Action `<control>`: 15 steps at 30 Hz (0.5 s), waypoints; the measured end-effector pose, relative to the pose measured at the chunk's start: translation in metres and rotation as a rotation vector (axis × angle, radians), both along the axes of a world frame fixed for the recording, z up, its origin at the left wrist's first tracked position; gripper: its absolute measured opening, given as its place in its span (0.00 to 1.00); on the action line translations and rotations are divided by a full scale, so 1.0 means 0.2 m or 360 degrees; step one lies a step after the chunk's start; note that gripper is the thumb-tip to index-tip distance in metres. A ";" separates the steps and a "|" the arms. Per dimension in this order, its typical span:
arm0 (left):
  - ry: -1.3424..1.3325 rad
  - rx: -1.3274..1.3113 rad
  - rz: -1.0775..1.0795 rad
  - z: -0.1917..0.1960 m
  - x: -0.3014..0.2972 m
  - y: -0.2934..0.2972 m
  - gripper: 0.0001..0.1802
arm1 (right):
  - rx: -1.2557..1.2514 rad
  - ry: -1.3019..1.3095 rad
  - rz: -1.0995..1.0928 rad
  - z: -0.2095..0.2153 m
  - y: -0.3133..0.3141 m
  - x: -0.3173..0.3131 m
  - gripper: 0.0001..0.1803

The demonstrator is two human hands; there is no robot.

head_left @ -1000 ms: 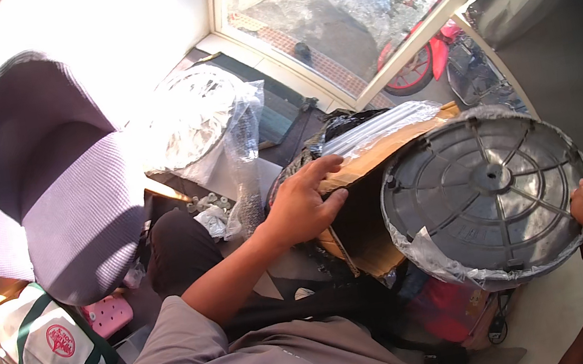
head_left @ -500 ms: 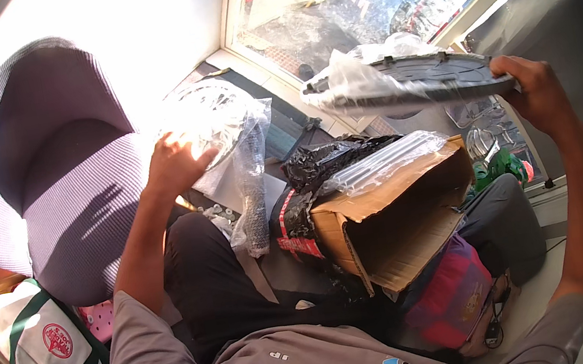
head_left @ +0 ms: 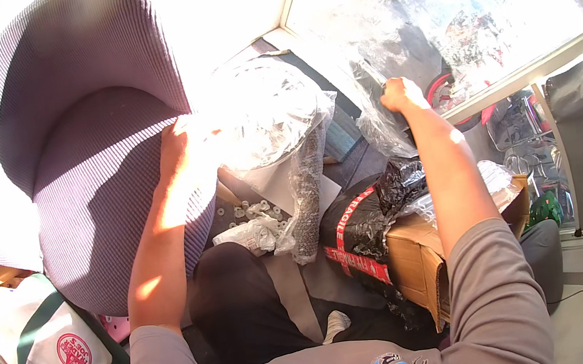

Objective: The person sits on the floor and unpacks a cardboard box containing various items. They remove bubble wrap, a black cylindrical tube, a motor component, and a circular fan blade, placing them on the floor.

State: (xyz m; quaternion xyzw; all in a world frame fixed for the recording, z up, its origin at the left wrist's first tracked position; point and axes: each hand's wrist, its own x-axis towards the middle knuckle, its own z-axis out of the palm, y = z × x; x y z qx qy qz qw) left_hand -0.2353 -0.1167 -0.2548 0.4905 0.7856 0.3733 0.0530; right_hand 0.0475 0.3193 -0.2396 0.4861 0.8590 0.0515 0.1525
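Observation:
My right hand (head_left: 402, 94) is closed on crumpled clear plastic wrap (head_left: 384, 129), which hangs below and beside it. Whether the black round panel is still inside that wrap cannot be made out. Strong sun washes out my left hand (head_left: 186, 141), so its fingers are hard to read. It is at the left edge of a round bundle in clear plastic (head_left: 268, 109), beside the chair seat. A roll of bubble wrap (head_left: 305, 210) slants down from that bundle. Below it on the floor lie small white fittings (head_left: 259, 210) and a white plastic packet (head_left: 248, 236).
A purple ribbed chair (head_left: 97, 159) fills the left side. An open cardboard box (head_left: 414, 258), partly in black plastic with red tape (head_left: 354, 237), stands under my right forearm. Clear tubes in plastic (head_left: 493, 180) lie on it. A white-green tote bag (head_left: 67, 355) sits lower left, a window (head_left: 448, 12) far right.
My right hand has swung left and inward from the far right; the black panel it held by the rim is no longer plainly visible. My left hand has shifted slightly right. The whole view has turned left.

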 end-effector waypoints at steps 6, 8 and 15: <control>0.0346 0.0135 -0.0093 -0.05 -0.03 0.02 0.09 | -0.0084 0.0037 -0.0096 -0.88 -0.16 -0.12 0.17; 0.0357 0.0126 -0.0106 -0.05 -0.03 0.03 0.09 | -0.0154 0.0049 -0.0019 -1.11 -0.26 -0.10 0.17; 0.0390 0.0156 -0.0053 -0.05 -0.01 0.05 0.07 | -0.0640 -0.0093 -0.0307 -1.09 -0.38 -0.15 0.24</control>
